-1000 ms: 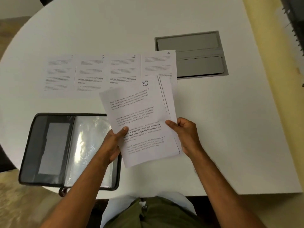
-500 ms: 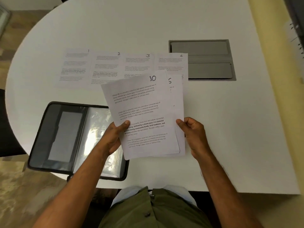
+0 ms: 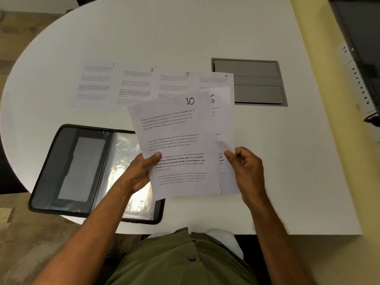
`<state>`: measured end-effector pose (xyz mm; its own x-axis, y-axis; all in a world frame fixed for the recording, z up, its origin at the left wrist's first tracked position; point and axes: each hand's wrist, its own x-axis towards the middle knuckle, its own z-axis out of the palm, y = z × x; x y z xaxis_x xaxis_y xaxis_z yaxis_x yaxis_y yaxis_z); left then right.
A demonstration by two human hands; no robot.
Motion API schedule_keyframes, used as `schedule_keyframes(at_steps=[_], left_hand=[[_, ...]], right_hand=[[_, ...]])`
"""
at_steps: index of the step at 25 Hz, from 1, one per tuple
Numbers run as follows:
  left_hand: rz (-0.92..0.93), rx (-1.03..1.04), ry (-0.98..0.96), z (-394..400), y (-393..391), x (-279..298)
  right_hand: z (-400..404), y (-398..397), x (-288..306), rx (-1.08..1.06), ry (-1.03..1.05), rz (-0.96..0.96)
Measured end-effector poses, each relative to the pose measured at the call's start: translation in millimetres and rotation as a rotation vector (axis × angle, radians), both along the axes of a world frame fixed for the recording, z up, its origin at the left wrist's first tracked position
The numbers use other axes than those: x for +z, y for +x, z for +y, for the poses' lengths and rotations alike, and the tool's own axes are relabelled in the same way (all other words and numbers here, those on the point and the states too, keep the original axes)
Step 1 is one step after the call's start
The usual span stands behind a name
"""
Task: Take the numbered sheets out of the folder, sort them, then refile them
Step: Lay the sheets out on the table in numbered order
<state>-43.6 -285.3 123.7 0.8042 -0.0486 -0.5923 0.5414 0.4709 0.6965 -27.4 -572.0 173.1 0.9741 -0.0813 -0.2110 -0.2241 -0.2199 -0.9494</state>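
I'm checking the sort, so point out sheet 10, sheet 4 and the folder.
sheet 10 [image 3: 176, 145]: head view, middle of page.
sheet 4 [image 3: 216, 80]: head view, top text.
folder [image 3: 61, 161]: head view, left inner cover.

Sheets 1–4 [image 3: 152, 85] in row on table; sheet 10 [image 3: 174, 145] held aloft (tilted); folder [image 3: 67, 167] open.

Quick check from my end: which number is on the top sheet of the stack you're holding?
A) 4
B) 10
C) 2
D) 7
B: the top sheet, held between the left hand and right hand, has 10 handwritten in its upper right corner.
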Motion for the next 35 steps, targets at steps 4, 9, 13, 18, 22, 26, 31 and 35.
schedule_keyframes(at_steps=[4,9,13,18,22,26,31,35], left_hand=[[-0.01,-0.008,-0.011,12,-5,-2],[-0.003,-0.03,-0.042,17,-10,-10],[-0.02,-0.017,-0.054,20,-14,-11],[-0.035,-0.005,-0.068,27,-18,-12],[-0.051,-0.017,-0.09,32,-19,-15],[-0.063,-0.031,-0.122,35,-22,-17],[-0.103,-0.025,-0.175,43,-29,-22],[-0.108,0.007,-0.191,50,-33,-22]], right_hand=[[12,-17,8,-0.005,-0.01,-0.023],[21,-29,13,-0.102,-0.047,-0.027],[24,-30,13,-0.116,-0.039,-0.003],[30,-35,26,-0.127,-0.018,-0.018],[33,-40,29,-0.065,-0.053,-0.032],[37,-45,32,0.009,-0.049,-0.022],[50,-43,36,0.047,-0.083,-0.041],[61,-42,36,0.126,-0.154,-0.155]])
